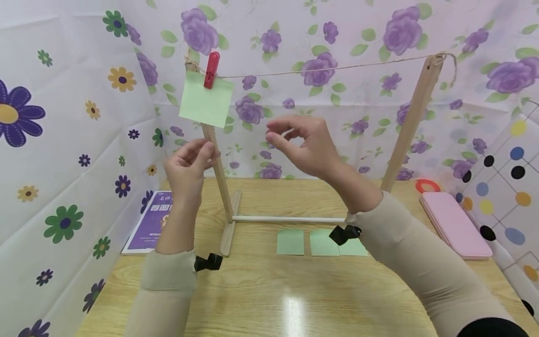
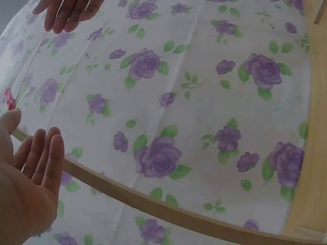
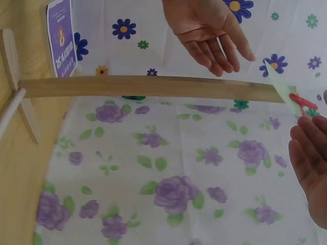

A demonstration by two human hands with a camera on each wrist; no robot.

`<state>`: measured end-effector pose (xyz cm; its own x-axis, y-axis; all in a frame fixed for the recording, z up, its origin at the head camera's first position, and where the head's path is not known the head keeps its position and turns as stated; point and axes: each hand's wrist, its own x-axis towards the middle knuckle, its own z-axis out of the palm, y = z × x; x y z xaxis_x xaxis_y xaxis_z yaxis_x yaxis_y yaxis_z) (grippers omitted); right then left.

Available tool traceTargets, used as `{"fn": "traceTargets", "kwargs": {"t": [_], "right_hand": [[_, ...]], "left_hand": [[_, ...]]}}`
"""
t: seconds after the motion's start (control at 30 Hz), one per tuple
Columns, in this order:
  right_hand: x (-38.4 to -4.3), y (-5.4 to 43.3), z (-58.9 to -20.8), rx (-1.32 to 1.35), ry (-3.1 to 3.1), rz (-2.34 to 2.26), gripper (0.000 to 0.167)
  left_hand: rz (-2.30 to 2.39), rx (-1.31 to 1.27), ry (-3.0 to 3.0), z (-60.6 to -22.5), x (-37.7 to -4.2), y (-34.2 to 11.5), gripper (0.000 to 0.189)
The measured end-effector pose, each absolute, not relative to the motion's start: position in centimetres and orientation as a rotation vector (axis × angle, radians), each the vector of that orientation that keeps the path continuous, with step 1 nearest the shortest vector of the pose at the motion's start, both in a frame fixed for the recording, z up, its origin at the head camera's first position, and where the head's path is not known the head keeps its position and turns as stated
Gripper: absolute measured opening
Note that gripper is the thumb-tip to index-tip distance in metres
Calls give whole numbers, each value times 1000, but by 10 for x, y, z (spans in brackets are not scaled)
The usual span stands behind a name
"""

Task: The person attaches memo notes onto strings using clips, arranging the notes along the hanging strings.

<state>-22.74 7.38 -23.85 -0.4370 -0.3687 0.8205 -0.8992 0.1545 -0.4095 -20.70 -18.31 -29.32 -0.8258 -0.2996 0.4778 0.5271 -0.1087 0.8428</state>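
Observation:
A red clothespin (image 1: 212, 70) clips a pale green square of paper (image 1: 206, 100) to a thin string (image 1: 278, 74) at its left end. Below that paper is my left hand (image 1: 188, 164), its fingers loosely bent and nothing between them; in the left wrist view the same hand (image 2: 30, 189) shows its palm. My right hand (image 1: 305, 142) hovers under the string, right of the paper, fingers relaxed and holding nothing. The right wrist view shows the right hand (image 3: 311, 163) near the clothespin (image 3: 302, 100), apart as seen from the head.
The string runs between two wooden posts (image 1: 412, 121) joined by a white rod (image 1: 290, 219). Several green paper squares (image 1: 290, 242) lie on the table (image 1: 261, 290). A purple book (image 1: 147, 224) lies left; a pink case (image 1: 456, 224) and red ring (image 1: 427, 186) lie right.

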Motion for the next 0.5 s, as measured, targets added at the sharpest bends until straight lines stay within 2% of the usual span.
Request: {"fn": "traceTargets", "kwargs": {"t": [0.23, 0.5], "right_hand": [[-215, 98, -288, 1042, -2057, 1376, 18], [-197, 135, -340, 863, -2217, 1378, 20]], "left_hand": [[-1787, -206, -1873, -329, -189, -172, 27], [-1661, -292, -2092, -369, -166, -161, 22]]}}
